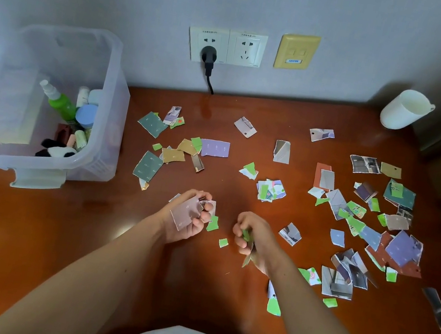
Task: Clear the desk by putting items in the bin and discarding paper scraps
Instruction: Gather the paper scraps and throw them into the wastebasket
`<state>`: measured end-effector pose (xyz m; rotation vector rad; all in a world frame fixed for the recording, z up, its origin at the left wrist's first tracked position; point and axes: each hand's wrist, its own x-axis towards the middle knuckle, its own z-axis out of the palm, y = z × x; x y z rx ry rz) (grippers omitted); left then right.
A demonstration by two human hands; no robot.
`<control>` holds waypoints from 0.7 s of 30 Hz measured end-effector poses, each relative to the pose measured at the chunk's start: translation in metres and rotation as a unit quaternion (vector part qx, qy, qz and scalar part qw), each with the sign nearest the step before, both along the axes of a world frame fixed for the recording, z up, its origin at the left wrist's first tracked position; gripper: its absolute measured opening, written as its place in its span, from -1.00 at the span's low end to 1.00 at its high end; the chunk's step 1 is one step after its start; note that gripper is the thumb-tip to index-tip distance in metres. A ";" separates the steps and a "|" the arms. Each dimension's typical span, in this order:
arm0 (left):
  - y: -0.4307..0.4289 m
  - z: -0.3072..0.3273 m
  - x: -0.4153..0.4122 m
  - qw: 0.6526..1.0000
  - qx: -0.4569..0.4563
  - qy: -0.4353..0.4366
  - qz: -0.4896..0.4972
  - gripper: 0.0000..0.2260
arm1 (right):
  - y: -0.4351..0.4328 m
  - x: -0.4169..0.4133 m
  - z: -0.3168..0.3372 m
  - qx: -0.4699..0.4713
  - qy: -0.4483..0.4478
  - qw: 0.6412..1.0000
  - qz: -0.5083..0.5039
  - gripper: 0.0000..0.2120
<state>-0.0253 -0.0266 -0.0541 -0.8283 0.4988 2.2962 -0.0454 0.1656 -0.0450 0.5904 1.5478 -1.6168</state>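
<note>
While both forearms reach in from the near edge of the desk (27,221), the left hand (189,217) grasps a small stack of paper scraps (214,148) topped by a pink piece (186,212), with its fingers (197,223) curled round the stack just above the desk surface. The right hand (252,237), just beside it, has its fingers clenched on a green scrap (245,234) and on further pieces that hang below the palm. Two loose green bits (212,223) lie on the desk between the hands.

Loose scraps form three groups. One lies near the right wall of the bin (110,118), a sparse one lies at the centre, and the densest lies to the right, running close to the desk's right edge. Bare wood shows in a broad strip in front of the bin at the near left and in a band along the wall behind the scraps.

The translucent bin stands at the far left against the wall, with its latch tab projecting toward the near edge. Inside it are a green spray bottle (61,103), a blue-lidded jar (86,115) and a panda toy (58,151). A white cup (403,109) sits near the wall at the far right. A black plug (209,56) fills the left wall socket, and its cord drops behind the far edge.
</note>
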 end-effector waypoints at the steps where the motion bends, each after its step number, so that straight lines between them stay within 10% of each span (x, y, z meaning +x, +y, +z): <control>1: -0.002 -0.004 0.001 1.000 0.007 -0.009 -0.004 -0.78 | 0.001 0.001 0.000 0.000 -0.002 1.000 0.014 -0.88; 5: -0.007 -0.006 0.004 0.999 -0.018 -0.022 -0.044 -0.79 | 0.000 0.006 -0.004 0.109 0.082 0.979 0.150 -0.86; 9: 0.002 0.002 0.001 0.965 -0.231 -0.037 -0.118 -0.73 | -0.001 0.013 -0.014 0.267 0.223 0.877 0.332 -0.87; 16: 0.017 -0.006 0.008 0.781 -0.583 0.122 -0.188 -0.72 | 0.002 0.019 -0.014 0.345 0.319 0.773 0.425 -0.91; 21: 0.020 -0.007 0.012 0.567 -0.688 0.293 -0.345 -0.77 | 0.003 0.017 -0.015 0.345 0.316 0.767 0.440 -0.92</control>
